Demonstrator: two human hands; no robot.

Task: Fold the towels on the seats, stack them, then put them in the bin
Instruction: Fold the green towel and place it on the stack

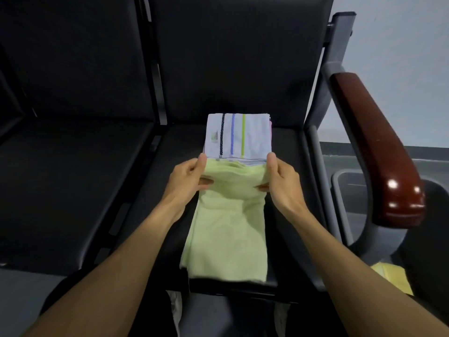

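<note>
A pale green towel (228, 234) lies lengthwise on the right black seat (289, 166), its near end at the seat's front edge. My left hand (188, 177) pinches its far left corner and my right hand (279, 177) pinches its far right corner, both lifted slightly. Just beyond them lies a folded white towel (255, 137) with black, blue and green stripes; a pink edge shows under its right side. A grey bin (340, 188) stands on the floor to the right, partly hidden by the armrest.
A glossy brown armrest (371, 142) on a grey frame borders the seat on the right. A second black seat (73, 178) lies to the left. Something yellow (393, 276) sits low at the right, beside my forearm.
</note>
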